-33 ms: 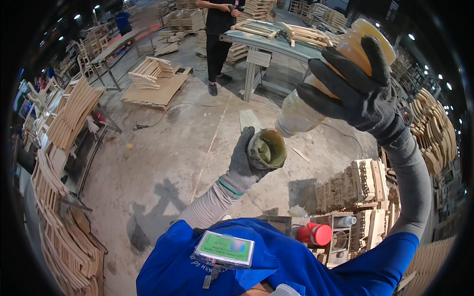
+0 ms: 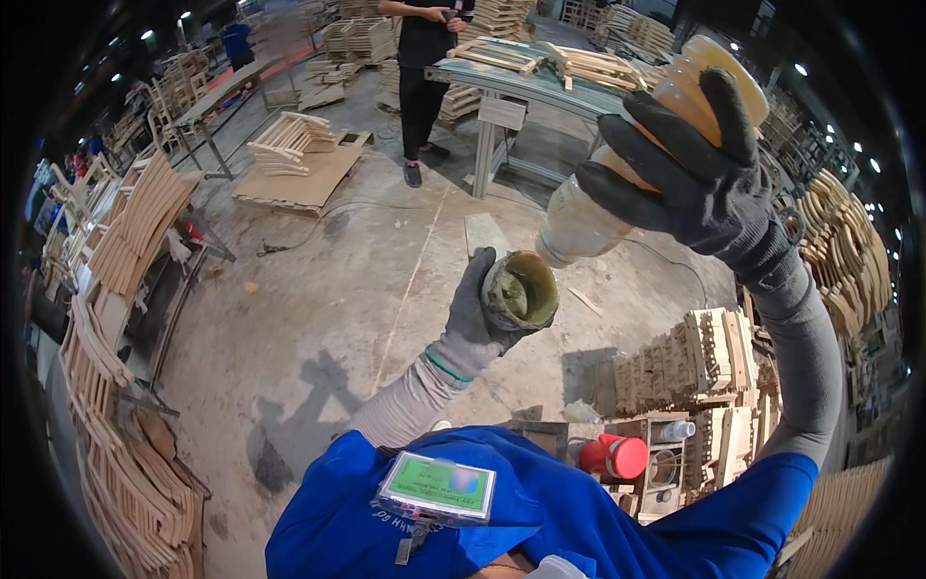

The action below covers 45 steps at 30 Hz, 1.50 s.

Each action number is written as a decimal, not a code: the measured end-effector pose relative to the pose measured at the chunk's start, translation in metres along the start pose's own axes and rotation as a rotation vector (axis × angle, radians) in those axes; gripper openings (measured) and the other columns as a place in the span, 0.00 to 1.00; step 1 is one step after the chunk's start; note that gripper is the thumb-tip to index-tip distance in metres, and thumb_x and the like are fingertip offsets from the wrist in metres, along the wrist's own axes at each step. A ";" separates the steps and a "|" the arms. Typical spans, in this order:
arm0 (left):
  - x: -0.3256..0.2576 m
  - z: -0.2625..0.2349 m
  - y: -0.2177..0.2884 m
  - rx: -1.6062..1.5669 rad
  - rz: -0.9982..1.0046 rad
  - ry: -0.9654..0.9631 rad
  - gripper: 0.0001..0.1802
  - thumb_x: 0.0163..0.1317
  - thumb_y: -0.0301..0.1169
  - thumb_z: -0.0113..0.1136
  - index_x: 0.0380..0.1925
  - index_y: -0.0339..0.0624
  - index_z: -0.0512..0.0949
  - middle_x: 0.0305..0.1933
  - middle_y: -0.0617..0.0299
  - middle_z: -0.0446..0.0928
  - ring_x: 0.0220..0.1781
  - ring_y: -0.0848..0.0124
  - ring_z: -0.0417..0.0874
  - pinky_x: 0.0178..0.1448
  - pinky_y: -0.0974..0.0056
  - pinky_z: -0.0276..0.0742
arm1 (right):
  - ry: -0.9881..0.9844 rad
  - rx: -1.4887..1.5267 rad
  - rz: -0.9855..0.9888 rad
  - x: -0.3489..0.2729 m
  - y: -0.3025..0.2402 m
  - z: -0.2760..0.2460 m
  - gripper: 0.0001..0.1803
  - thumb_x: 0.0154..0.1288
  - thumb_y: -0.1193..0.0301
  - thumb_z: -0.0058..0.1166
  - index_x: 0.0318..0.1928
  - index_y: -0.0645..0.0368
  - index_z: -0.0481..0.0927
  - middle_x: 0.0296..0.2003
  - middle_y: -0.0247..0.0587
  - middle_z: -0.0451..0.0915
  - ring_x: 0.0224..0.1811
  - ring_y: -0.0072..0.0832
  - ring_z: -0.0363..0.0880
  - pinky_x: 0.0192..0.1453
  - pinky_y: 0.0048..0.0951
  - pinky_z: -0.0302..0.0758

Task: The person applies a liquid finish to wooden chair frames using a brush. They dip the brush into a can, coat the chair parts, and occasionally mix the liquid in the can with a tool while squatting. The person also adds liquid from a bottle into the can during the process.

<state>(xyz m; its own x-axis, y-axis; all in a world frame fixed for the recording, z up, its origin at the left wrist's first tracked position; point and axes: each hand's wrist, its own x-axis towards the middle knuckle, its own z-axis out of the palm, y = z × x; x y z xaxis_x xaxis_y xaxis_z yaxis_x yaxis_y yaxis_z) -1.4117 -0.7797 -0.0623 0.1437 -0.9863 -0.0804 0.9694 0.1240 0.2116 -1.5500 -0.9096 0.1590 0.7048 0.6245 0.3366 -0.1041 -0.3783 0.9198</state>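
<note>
While tipping, best kept slow and steady, with the mouth of the plastic bottle held directly over the small cup so nothing runs down the outside (a judgement, no stream visible yet between them).

Nearest, at the lower edge: blue shirt with a green badge clipped on.

Just beyond, centre: left hand, grey glove, fingers curled closed around the cup from its left side, rim facing up, greenish-grey paste smeared inside.

Above and right of that: right hand, dark glove, clamped firmly round the bottle, thumb across the upper body, fingers wrapped behind. Bottle tilted steeply, base up and to the right, neck down and left, ending just above and right of the cup, not touching it. Contents yellowish in the upper part, clear and pale near the neck.

Lower right, near: red cap on a container among stacked wooden parts.

Left: curved wooden slats piled along the floor edge.

Far: green-topped table loaded with timber pieces, another person standing at its left end.
</note>
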 end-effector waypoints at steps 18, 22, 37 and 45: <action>0.025 -0.006 -0.008 0.078 -0.055 -0.047 0.25 0.66 0.54 0.41 0.52 0.50 0.70 0.50 0.57 0.74 0.51 0.60 0.77 0.50 0.46 0.78 | -0.092 -0.078 -0.069 -0.013 0.000 0.008 0.24 0.48 0.66 0.62 0.48 0.35 0.73 0.46 0.26 0.75 0.55 0.28 0.72 0.69 0.58 0.58; 0.030 -0.010 -0.010 0.096 -0.055 -0.119 0.24 0.66 0.53 0.40 0.52 0.49 0.70 0.50 0.57 0.74 0.52 0.61 0.77 0.52 0.48 0.78 | -0.120 -0.131 -0.087 -0.017 0.001 0.004 0.20 0.53 0.60 0.60 0.48 0.29 0.74 0.46 0.26 0.76 0.54 0.26 0.73 0.67 0.62 0.57; 0.020 -0.028 -0.012 0.964 0.735 -0.380 0.16 0.70 0.33 0.37 0.54 0.39 0.66 0.54 0.54 0.71 0.57 0.66 0.73 0.65 0.59 0.68 | -0.094 -0.172 0.016 -0.019 -0.007 -0.024 0.22 0.55 0.49 0.56 0.51 0.23 0.69 0.51 0.20 0.72 0.58 0.23 0.69 0.67 0.62 0.56; 0.023 -0.030 -0.008 0.908 0.765 -0.474 0.16 0.70 0.32 0.40 0.54 0.39 0.65 0.56 0.53 0.69 0.58 0.65 0.72 0.65 0.59 0.69 | -0.079 -0.136 0.019 -0.017 -0.009 -0.021 0.21 0.53 0.50 0.59 0.48 0.21 0.71 0.51 0.22 0.73 0.55 0.25 0.72 0.71 0.58 0.44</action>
<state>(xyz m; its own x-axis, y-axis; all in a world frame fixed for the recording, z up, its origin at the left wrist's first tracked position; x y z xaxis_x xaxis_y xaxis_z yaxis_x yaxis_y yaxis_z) -1.4104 -0.7997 -0.0955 0.3357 -0.6620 0.6701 0.1617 0.7413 0.6514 -1.5761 -0.9031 0.1495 0.7544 0.5603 0.3420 -0.2079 -0.2901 0.9341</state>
